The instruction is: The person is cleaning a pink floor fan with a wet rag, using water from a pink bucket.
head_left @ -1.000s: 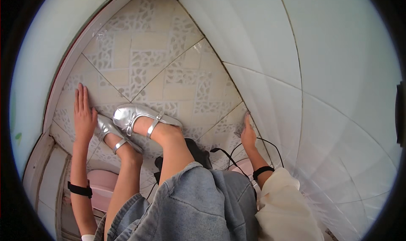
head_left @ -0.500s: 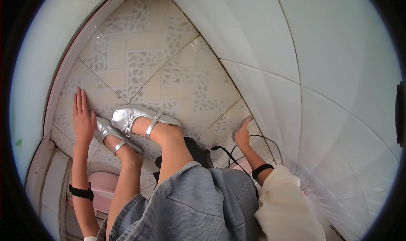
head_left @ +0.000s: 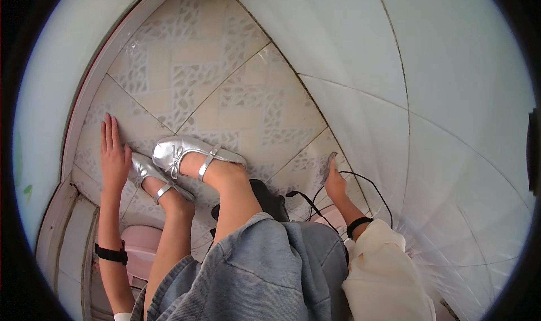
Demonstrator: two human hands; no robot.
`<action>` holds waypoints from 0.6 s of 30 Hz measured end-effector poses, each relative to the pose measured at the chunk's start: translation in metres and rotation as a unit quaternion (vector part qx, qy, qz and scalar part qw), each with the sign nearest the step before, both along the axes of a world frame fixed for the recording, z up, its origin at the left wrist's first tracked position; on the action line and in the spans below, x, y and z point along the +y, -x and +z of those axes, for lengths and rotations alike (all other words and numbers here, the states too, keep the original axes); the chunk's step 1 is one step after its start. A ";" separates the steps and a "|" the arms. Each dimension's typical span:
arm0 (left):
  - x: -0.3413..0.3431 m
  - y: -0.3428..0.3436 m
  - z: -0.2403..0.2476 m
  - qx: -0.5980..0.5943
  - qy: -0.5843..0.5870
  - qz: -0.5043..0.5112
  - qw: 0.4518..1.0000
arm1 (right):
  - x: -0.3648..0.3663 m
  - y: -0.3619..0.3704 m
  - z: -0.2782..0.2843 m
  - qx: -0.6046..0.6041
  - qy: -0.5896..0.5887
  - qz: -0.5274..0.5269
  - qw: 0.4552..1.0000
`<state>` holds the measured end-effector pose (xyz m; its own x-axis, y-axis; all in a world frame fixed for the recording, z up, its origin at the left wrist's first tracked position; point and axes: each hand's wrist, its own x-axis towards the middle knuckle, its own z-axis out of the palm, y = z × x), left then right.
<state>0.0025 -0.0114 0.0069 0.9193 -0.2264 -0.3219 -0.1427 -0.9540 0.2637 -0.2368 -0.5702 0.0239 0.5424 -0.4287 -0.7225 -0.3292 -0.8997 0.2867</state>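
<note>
My left hand [head_left: 115,160] is held out with its fingers straight and nothing in it, just left of the silver shoes on my feet. It appears over the floor; whether it touches the tiles I cannot tell. My right hand [head_left: 335,180] is low by the foot of the tiled wall, its fingers partly hidden. A small greyish patch [head_left: 328,164] shows at its fingers, too unclear to name. The nearer silver shoe [head_left: 190,154] has a bow and a strap; the other silver shoe [head_left: 147,172] is partly behind it.
White wall tiles [head_left: 360,90] rise on the right, with clear plastic sheeting [head_left: 434,253] low down. A pale ledge [head_left: 84,110] edges the patterned floor [head_left: 203,56] on the left. Pink basins [head_left: 140,242], a black bag-like object [head_left: 270,200] and a black cord [head_left: 382,194] lie close to my legs.
My right hand has shifted a little right and turned, so less of the grey patch shows. The whole view has moved slightly; my left hand keeps its outstretched pose.
</note>
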 end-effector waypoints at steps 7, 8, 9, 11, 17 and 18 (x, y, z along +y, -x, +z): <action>0.008 0.004 -0.006 -0.012 0.004 0.014 1.000 | 0.037 0.009 0.005 0.005 -0.125 -0.010 0.992; 0.007 0.004 -0.005 -0.018 -0.007 0.006 1.000 | 0.038 0.010 0.006 0.005 -0.124 -0.008 0.992; 0.006 0.004 -0.005 -0.024 -0.019 -0.002 1.000 | 0.039 0.012 0.008 0.016 -0.129 0.043 0.991; 0.006 0.004 -0.006 -0.026 -0.017 -0.008 0.999 | 0.038 0.010 0.014 0.040 -0.140 0.069 0.987; 0.005 0.004 -0.004 -0.013 -0.008 -0.003 1.000 | 0.017 -0.017 -0.006 -0.064 -0.010 -0.117 0.991; 0.007 0.004 -0.005 -0.008 -0.001 0.006 1.000 | 0.014 -0.016 -0.007 -0.043 0.008 -0.096 0.994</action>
<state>-0.0018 -0.0045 0.0022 0.9272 -0.2138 -0.3076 -0.1346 -0.9565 0.2590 -0.2213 -0.5557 0.0165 0.5093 -0.5417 -0.6688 -0.5186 -0.8133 0.2639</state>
